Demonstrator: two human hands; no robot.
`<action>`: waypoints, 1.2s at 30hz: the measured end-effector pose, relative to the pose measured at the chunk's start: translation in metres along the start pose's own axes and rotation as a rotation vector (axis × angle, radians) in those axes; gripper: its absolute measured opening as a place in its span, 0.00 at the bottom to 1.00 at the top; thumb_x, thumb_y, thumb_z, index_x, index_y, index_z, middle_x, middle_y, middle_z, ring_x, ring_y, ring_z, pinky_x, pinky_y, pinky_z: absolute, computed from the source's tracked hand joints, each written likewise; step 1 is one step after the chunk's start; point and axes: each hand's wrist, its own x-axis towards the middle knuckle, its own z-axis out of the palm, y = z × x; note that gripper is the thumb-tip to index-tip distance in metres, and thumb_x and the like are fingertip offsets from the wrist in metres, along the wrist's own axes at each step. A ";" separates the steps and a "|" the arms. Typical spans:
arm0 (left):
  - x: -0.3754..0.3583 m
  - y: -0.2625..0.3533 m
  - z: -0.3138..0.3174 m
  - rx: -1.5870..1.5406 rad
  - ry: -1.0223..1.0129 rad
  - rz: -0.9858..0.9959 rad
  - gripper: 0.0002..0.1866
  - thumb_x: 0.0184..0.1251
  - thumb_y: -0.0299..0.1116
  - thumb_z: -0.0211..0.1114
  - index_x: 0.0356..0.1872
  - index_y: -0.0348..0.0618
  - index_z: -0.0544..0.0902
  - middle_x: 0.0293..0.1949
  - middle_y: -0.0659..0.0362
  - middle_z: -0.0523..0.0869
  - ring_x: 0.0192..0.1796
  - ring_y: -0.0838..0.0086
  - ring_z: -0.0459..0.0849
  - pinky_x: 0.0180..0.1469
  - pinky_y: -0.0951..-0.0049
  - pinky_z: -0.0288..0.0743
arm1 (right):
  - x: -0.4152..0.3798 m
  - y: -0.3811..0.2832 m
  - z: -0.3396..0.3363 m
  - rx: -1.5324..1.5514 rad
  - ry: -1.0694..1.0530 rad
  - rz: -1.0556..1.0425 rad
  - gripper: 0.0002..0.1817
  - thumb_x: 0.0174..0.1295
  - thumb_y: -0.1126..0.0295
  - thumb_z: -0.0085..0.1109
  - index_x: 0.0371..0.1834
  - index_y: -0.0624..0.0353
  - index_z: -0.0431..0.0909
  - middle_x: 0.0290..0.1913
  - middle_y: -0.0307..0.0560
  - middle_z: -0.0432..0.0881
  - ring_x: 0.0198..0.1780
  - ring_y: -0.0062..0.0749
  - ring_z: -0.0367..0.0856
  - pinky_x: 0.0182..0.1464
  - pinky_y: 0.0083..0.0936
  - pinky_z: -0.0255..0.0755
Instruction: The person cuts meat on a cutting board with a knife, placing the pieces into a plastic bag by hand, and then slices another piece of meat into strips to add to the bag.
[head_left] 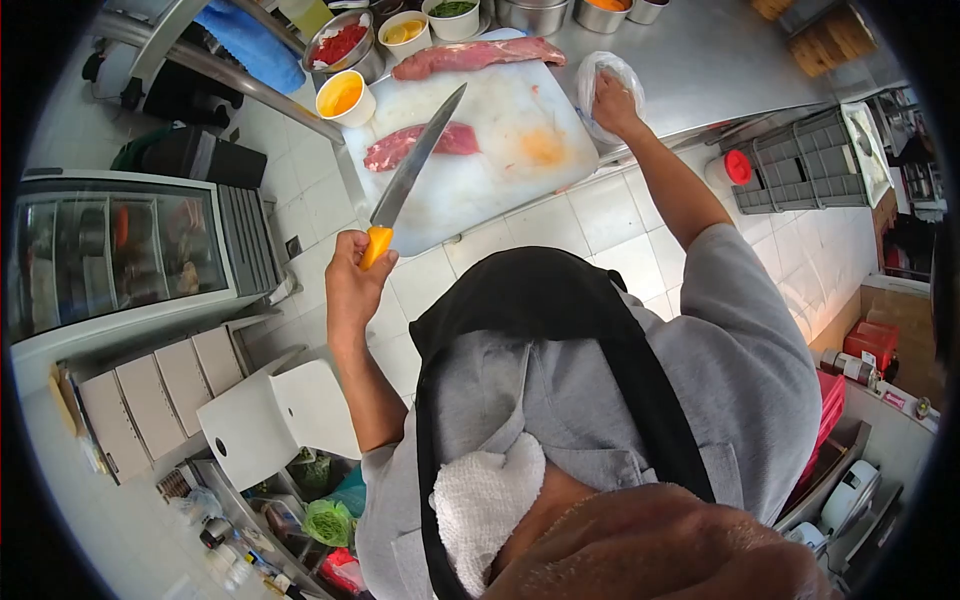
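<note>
My left hand (355, 275) is closed round the yellow handle of a long knife (418, 160), whose blade points up over the white cutting board (450, 205). Part of the blade crosses above a shorter piece of raw meat (455, 139) on the board. A longer piece of raw meat (480, 57) lies along the board's far edge. To the right of the board, my right hand (614, 102) reaches into a clear plastic bag (628, 75) on the steel counter. Its fingers are partly hidden by the bag, and I cannot make out what they hold.
A tub of orange sauce (345, 97) stands at the board's left corner. Behind it are a bowl of red pieces (338, 45), a tub of lemon slices (404, 33) and a tub of chopped greens (453, 15). A metal rail (240, 80) runs along the left.
</note>
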 end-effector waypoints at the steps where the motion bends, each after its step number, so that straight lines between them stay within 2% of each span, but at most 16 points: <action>1: 0.001 -0.001 0.001 -0.013 0.002 0.003 0.17 0.61 0.25 0.74 0.44 0.36 0.73 0.38 0.53 0.85 0.41 0.72 0.85 0.48 0.73 0.79 | 0.005 -0.002 -0.006 0.073 -0.274 0.106 0.30 0.74 0.56 0.42 0.75 0.59 0.61 0.76 0.65 0.60 0.77 0.52 0.60 0.75 0.45 0.58; 2: 0.001 0.000 0.002 -0.014 0.005 -0.004 0.17 0.61 0.25 0.74 0.44 0.36 0.73 0.38 0.53 0.85 0.41 0.72 0.85 0.48 0.73 0.79 | 0.011 0.007 -0.008 0.073 -0.278 0.100 0.30 0.74 0.56 0.42 0.75 0.59 0.61 0.76 0.65 0.60 0.77 0.52 0.60 0.75 0.45 0.58; 4: 0.001 0.000 -0.001 -0.006 0.038 0.019 0.18 0.61 0.26 0.75 0.44 0.37 0.73 0.37 0.54 0.85 0.41 0.73 0.84 0.47 0.72 0.79 | 0.032 0.033 0.003 0.655 -0.407 0.079 0.30 0.75 0.55 0.40 0.75 0.61 0.62 0.76 0.64 0.61 0.77 0.52 0.60 0.76 0.46 0.55; 5: 0.002 0.000 -0.002 -0.005 0.061 0.005 0.18 0.61 0.26 0.75 0.44 0.37 0.73 0.37 0.54 0.85 0.41 0.73 0.84 0.47 0.72 0.79 | 0.030 0.025 -0.034 0.724 -0.460 0.134 0.31 0.75 0.55 0.40 0.76 0.61 0.60 0.69 0.64 0.71 0.71 0.52 0.69 0.78 0.42 0.51; 6: 0.000 -0.001 -0.003 0.019 0.081 0.048 0.19 0.61 0.27 0.75 0.45 0.37 0.73 0.37 0.55 0.84 0.40 0.73 0.84 0.47 0.72 0.78 | 0.025 0.011 -0.074 0.765 -0.416 0.222 0.32 0.74 0.54 0.43 0.76 0.62 0.61 0.60 0.66 0.80 0.62 0.57 0.78 0.75 0.37 0.59; 8: -0.007 -0.010 -0.006 0.055 0.141 0.039 0.19 0.60 0.28 0.76 0.46 0.37 0.74 0.37 0.55 0.84 0.39 0.73 0.83 0.47 0.73 0.78 | 0.034 0.020 -0.073 0.453 -0.006 0.164 0.27 0.66 0.58 0.58 0.67 0.59 0.75 0.55 0.67 0.83 0.57 0.58 0.82 0.58 0.40 0.77; 10: -0.003 -0.020 -0.001 -0.141 0.154 0.113 0.22 0.61 0.31 0.76 0.50 0.38 0.74 0.36 0.55 0.84 0.37 0.74 0.82 0.43 0.73 0.77 | 0.018 -0.030 -0.103 0.579 0.114 0.117 0.24 0.66 0.59 0.60 0.62 0.58 0.80 0.55 0.66 0.83 0.57 0.58 0.83 0.60 0.41 0.75; 14: -0.003 -0.009 0.003 -0.271 0.082 -0.055 0.23 0.65 0.34 0.73 0.56 0.39 0.73 0.35 0.56 0.83 0.33 0.76 0.79 0.36 0.75 0.75 | -0.015 -0.157 -0.076 0.999 -0.194 -0.171 0.26 0.65 0.56 0.64 0.62 0.59 0.79 0.61 0.64 0.80 0.62 0.54 0.79 0.59 0.40 0.76; 16: -0.003 -0.002 0.005 -0.348 0.039 -0.186 0.24 0.68 0.36 0.70 0.59 0.38 0.72 0.33 0.57 0.82 0.29 0.79 0.77 0.31 0.77 0.73 | -0.032 -0.212 -0.047 0.674 0.109 -0.564 0.25 0.65 0.60 0.63 0.64 0.59 0.77 0.59 0.60 0.80 0.62 0.53 0.77 0.60 0.40 0.74; 20: -0.008 0.000 0.006 -0.431 0.016 -0.253 0.25 0.70 0.37 0.68 0.62 0.38 0.72 0.30 0.59 0.79 0.23 0.81 0.75 0.22 0.78 0.69 | -0.017 -0.249 -0.039 0.508 0.116 -0.502 0.26 0.63 0.65 0.61 0.65 0.58 0.75 0.56 0.58 0.81 0.59 0.54 0.77 0.61 0.40 0.71; 24: -0.014 -0.004 0.003 -0.532 -0.055 -0.222 0.23 0.74 0.39 0.64 0.64 0.39 0.73 0.29 0.60 0.78 0.19 0.82 0.74 0.18 0.79 0.69 | 0.001 -0.233 -0.039 0.406 0.003 -0.645 0.28 0.61 0.66 0.61 0.65 0.61 0.73 0.60 0.54 0.78 0.59 0.53 0.75 0.59 0.45 0.71; 26: -0.016 -0.005 0.004 -0.573 -0.105 -0.257 0.23 0.75 0.39 0.63 0.65 0.40 0.73 0.29 0.60 0.78 0.19 0.82 0.74 0.18 0.79 0.69 | -0.033 -0.222 -0.056 0.486 -0.129 -0.653 0.34 0.65 0.65 0.61 0.73 0.62 0.64 0.68 0.59 0.71 0.67 0.54 0.69 0.68 0.48 0.63; 27: -0.017 -0.007 0.005 -0.599 -0.147 -0.281 0.24 0.76 0.40 0.62 0.67 0.41 0.72 0.29 0.60 0.78 0.18 0.82 0.74 0.17 0.79 0.69 | -0.058 -0.218 -0.056 0.384 -0.013 -0.665 0.39 0.69 0.55 0.56 0.77 0.65 0.56 0.76 0.62 0.60 0.75 0.56 0.61 0.72 0.50 0.58; 30: -0.021 -0.017 0.014 -0.601 -0.242 -0.288 0.27 0.76 0.41 0.61 0.71 0.46 0.70 0.29 0.61 0.78 0.18 0.82 0.74 0.17 0.79 0.69 | -0.095 -0.203 -0.060 0.373 -0.122 -0.549 0.43 0.72 0.48 0.51 0.81 0.60 0.47 0.82 0.60 0.47 0.81 0.54 0.48 0.78 0.51 0.47; 34: -0.027 -0.021 0.020 -0.570 -0.349 -0.311 0.30 0.78 0.41 0.58 0.78 0.55 0.63 0.28 0.62 0.78 0.18 0.83 0.73 0.18 0.79 0.70 | -0.075 -0.181 -0.062 0.603 -0.253 -0.390 0.40 0.74 0.46 0.48 0.80 0.63 0.53 0.80 0.62 0.54 0.81 0.53 0.50 0.79 0.50 0.43; 36: -0.032 -0.016 0.024 -0.562 -0.352 -0.346 0.30 0.79 0.42 0.57 0.78 0.55 0.63 0.28 0.63 0.78 0.18 0.83 0.72 0.18 0.79 0.69 | -0.056 -0.185 -0.062 0.670 -0.168 -0.425 0.37 0.76 0.48 0.45 0.79 0.63 0.55 0.79 0.64 0.56 0.81 0.53 0.53 0.79 0.50 0.44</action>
